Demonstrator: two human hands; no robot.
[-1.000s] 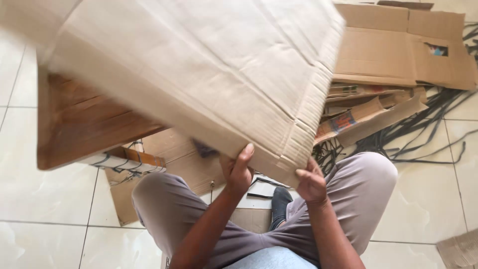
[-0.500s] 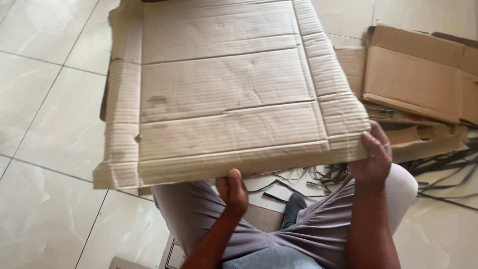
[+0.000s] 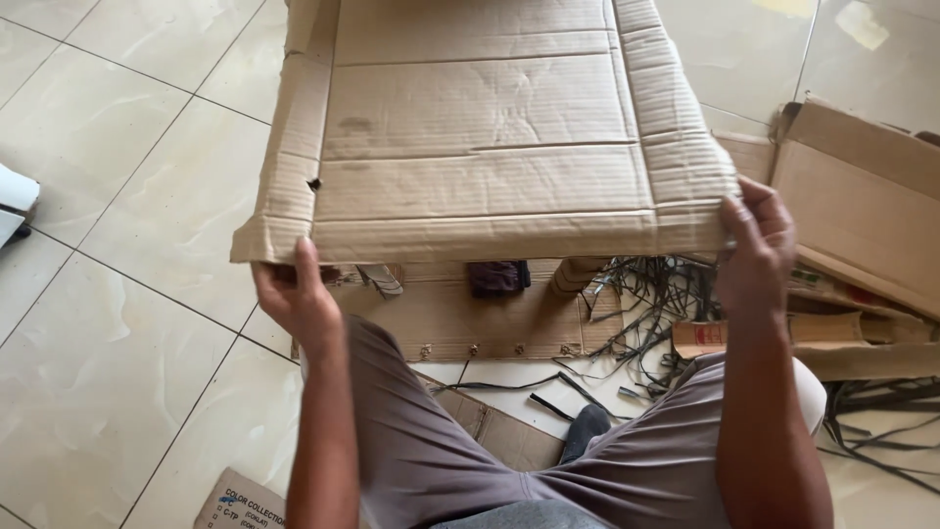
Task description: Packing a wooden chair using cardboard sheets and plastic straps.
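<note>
Nearest the camera, lower middle of the frame, are the person's knees in grey trousers (image 3: 441, 460). Just above them the left hand (image 3: 299, 299) pinches the near-left corner of a flattened cardboard sheet (image 3: 480, 137), thumb on top, fingers curled underneath. The right hand (image 3: 759, 245) is closed around the near-right corner the same way. So the sheet's near edge runs left-right between both hands, and the rest stretches away toward the top of the frame, over the tiled floor (image 3: 117, 196). More cardboard boxes (image 3: 862, 206) sit at far right.
</note>
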